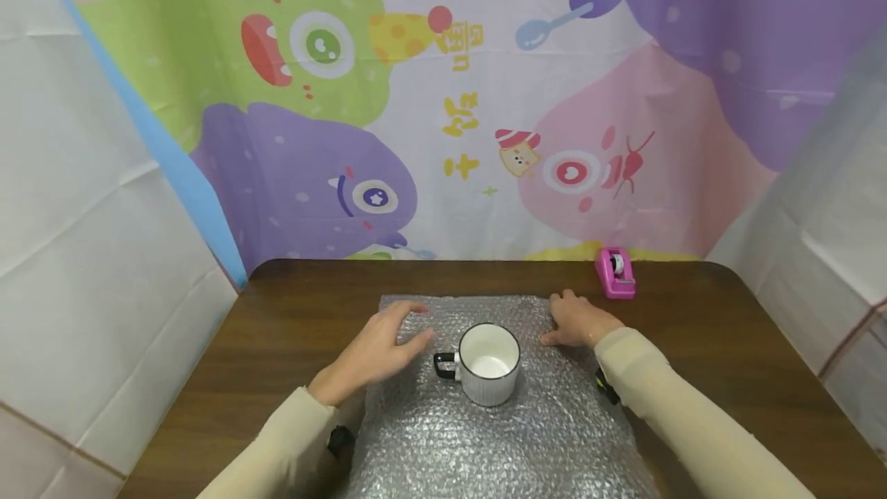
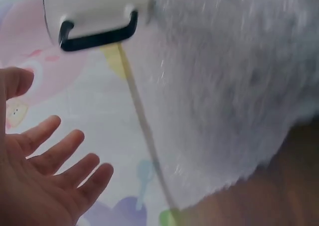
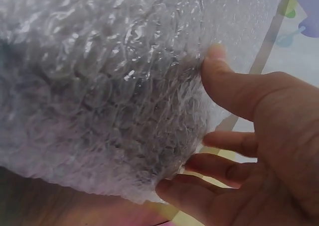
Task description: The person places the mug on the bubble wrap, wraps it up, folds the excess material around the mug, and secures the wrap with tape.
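Observation:
A white mug (image 1: 488, 372) with a dark rim stands upright on a sheet of bubble wrap (image 1: 478, 445). Its black handle (image 2: 97, 38) points left in the head view. My left hand (image 1: 374, 349) hovers by the left edge of the sheet, thumb and fingers spread, apart from the mug. In the left wrist view that hand holds nothing. At the far right corner of the bubble wrap is my right hand (image 1: 578, 319). Seen from the right wrist, its fingertips (image 3: 169, 186) touch the sheet's edge, while the thumb lies well apart from them against the wrap.
A pink tape dispenser (image 1: 615, 274) stands at the back right of the brown wooden table (image 1: 277, 360), just beyond my right hand. Behind the table hangs a curtain (image 1: 471, 214) with cartoon monsters. Pale panels (image 1: 90, 199) flank the table on both sides.

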`<state>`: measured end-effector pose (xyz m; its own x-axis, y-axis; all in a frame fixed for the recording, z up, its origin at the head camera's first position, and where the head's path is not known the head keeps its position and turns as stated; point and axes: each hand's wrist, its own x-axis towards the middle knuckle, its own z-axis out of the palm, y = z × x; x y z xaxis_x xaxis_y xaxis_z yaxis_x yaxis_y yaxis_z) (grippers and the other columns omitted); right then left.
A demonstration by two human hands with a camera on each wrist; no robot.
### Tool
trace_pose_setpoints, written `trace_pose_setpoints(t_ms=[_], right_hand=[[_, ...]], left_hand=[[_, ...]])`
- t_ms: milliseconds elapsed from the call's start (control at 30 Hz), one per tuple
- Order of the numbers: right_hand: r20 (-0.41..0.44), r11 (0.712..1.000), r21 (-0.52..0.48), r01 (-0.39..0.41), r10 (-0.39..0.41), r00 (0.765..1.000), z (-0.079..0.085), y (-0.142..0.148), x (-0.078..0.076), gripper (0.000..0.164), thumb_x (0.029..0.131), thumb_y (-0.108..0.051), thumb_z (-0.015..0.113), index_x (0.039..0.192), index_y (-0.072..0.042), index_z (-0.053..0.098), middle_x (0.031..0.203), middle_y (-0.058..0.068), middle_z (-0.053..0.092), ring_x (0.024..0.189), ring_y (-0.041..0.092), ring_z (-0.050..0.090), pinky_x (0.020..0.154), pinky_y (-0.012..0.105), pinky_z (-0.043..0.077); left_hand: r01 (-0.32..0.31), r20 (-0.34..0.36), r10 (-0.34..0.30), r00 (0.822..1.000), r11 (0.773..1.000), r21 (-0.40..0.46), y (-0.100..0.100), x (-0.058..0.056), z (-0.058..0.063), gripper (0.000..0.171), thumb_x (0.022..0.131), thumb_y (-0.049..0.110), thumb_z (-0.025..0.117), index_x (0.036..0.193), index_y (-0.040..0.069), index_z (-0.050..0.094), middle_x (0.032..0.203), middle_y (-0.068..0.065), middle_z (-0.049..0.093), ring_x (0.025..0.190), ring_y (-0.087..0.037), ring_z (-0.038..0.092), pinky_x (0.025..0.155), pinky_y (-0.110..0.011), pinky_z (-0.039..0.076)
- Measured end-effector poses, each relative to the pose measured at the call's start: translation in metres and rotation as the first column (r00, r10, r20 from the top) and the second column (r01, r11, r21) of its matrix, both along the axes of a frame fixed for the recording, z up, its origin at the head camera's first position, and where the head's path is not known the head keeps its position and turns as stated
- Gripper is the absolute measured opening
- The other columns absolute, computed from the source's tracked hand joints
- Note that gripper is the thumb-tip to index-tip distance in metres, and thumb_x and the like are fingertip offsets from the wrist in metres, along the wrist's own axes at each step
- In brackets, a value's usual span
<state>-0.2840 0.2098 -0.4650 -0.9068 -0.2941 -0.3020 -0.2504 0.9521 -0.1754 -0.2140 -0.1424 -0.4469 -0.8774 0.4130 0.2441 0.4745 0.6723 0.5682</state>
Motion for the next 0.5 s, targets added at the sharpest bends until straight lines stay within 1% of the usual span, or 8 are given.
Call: trace_pose_setpoints(t_ms=[67,133,233,300,367,433,500], right_hand=[[0.01,1.0,0.0,0.01,-0.01,1.0,0.001,0.0,0.0,0.076,0.089,-0.036,0.08,0.139,0.011,0.047,0.135,0.038,0.05,0.124,0.055,0.054,0.102,0.065,0.048],[0.022,1.0,0.002,0.016,-0.016,1.0,0.002,0.0,0.0,0.077,0.089,-0.036,0.08,0.142,0.009,0.046,0.137,0.039,0.048,0.126,0.056,0.053,0.103,0.066,0.047],[0.026,1.0,0.013,0.007,-0.008,1.0,0.004,0.0,0.0,0.073,0.089,-0.036,0.081,0.14,0.007,0.051,0.135,0.037,0.051,0.124,0.055,0.055,0.101,0.065,0.049],[0.026,1.0,0.014,0.002,-0.002,1.0,0.004,-0.001,0.0,0.071,0.089,-0.036,0.08,0.139,0.006,0.053,0.134,0.036,0.052,0.123,0.053,0.056,0.101,0.064,0.049],[0.018,1.0,0.01,-0.011,0.011,1.0,0.004,-0.001,-0.001,0.07,0.089,-0.036,0.08,0.138,0.005,0.054,0.132,0.035,0.053,0.121,0.052,0.058,0.1,0.063,0.05],[0.006,1.0,0.001,-0.018,0.018,1.0,0.004,-0.001,-0.001,0.069,0.088,-0.036,0.081,0.137,0.005,0.055,0.131,0.034,0.054,0.12,0.051,0.059,0.099,0.062,0.051],[-0.003,1.0,-0.01,-0.024,0.024,1.0,0.004,-0.001,-0.001,0.068,0.087,-0.036,0.082,0.135,0.004,0.057,0.128,0.033,0.055,0.119,0.051,0.059,0.098,0.062,0.051]], left_hand=[[-0.015,-0.032,0.013,0.999,0.999,-0.044,-0.004,-0.003,0.005,0.053,0.1,0.04,0.065,0.14,0.008,0.057,0.143,-0.011,0.06,0.135,-0.033,0.055,0.11,-0.053,0.046],[-0.037,-0.075,0.031,0.997,0.995,-0.091,-0.008,-0.006,0.01,0.058,0.098,0.046,0.065,0.142,0.01,0.056,0.146,-0.011,0.057,0.139,-0.035,0.051,0.111,-0.056,0.044],[-0.067,-0.115,0.052,0.992,0.989,-0.131,-0.014,-0.013,0.018,0.066,0.096,0.049,0.066,0.146,0.009,0.053,0.152,-0.015,0.051,0.145,-0.04,0.043,0.115,-0.061,0.039],[-0.084,-0.112,0.068,0.991,0.986,-0.143,-0.018,-0.017,0.022,0.072,0.095,0.051,0.067,0.151,0.009,0.049,0.157,-0.016,0.046,0.15,-0.041,0.035,0.117,-0.063,0.035],[-0.091,-0.093,0.077,0.993,0.984,-0.151,-0.022,-0.023,0.025,0.077,0.095,0.052,0.066,0.155,0.01,0.044,0.162,-0.016,0.04,0.154,-0.042,0.029,0.118,-0.064,0.032],[-0.097,-0.069,0.086,0.994,0.981,-0.165,-0.024,-0.028,0.027,0.081,0.095,0.055,0.065,0.159,0.011,0.038,0.165,-0.015,0.035,0.155,-0.04,0.026,0.118,-0.064,0.033],[-0.099,-0.055,0.09,0.994,0.978,-0.185,-0.025,-0.032,0.028,0.084,0.096,0.057,0.063,0.161,0.013,0.033,0.167,-0.016,0.031,0.155,-0.04,0.027,0.118,-0.063,0.034]])
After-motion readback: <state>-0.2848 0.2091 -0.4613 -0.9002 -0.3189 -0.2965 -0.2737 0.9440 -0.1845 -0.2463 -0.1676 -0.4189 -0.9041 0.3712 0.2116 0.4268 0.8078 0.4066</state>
